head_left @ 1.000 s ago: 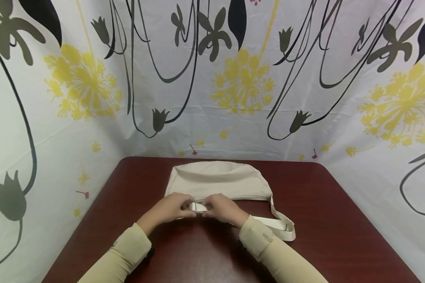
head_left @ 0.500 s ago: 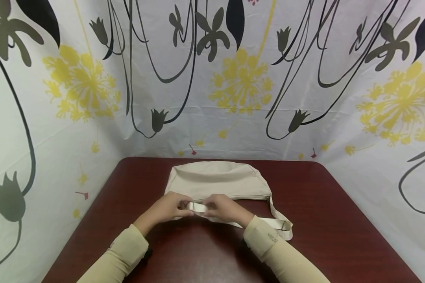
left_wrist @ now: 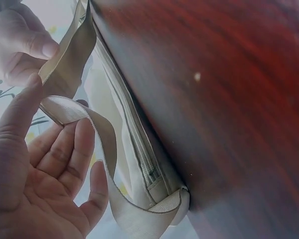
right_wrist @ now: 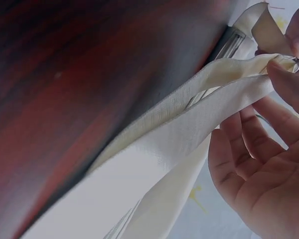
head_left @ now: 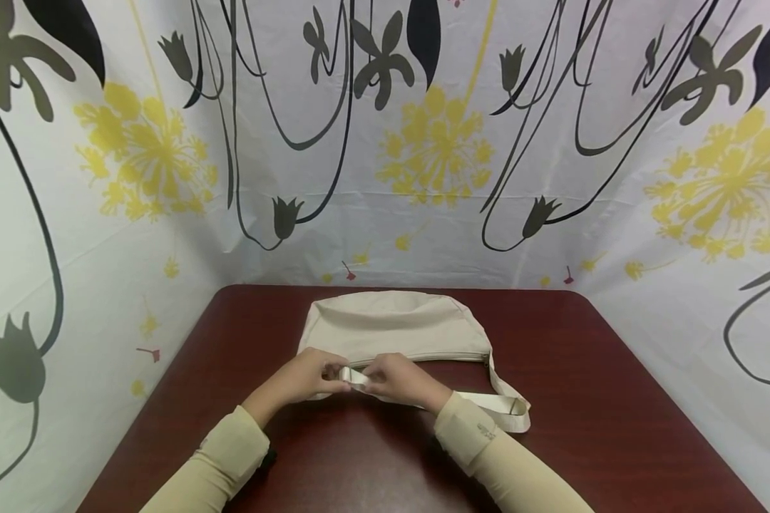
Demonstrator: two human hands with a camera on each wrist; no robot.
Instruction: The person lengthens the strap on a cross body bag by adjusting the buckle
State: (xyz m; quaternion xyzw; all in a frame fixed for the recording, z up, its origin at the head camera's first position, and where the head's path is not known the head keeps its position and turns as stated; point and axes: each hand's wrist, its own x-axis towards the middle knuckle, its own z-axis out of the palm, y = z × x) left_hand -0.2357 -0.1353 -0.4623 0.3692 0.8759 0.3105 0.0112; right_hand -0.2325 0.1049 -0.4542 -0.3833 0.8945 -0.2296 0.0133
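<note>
Bag (head_left: 394, 328): It is lying in the centre of the head view, just above both hands; its lower left corner is going behind the left hand (head_left: 308, 374).
Strap (head_left: 497, 405): It is hanging from the right end of the bag, making a loop to the right of the right hand (head_left: 403, 377), then running leftward into the fingers of both hands.
Left hand: It is pinching the strap between thumb and fingers, at the left of the left wrist view; the other fingers are bending loosely below.
Right hand: It is pinching the strap also, at the right of the right wrist view, with the thumb pressing on top. The two hands are standing just beside each other.
Zip (left_wrist: 139, 139): It is running along the bag, near the strap, down the middle of the left wrist view.
Table (head_left: 359, 456): It is carrying the bag and filling the lower middle of the head view.
Cloth (head_left: 334, 171): It is hanging behind, with printed flowers, across the upper frame.
</note>
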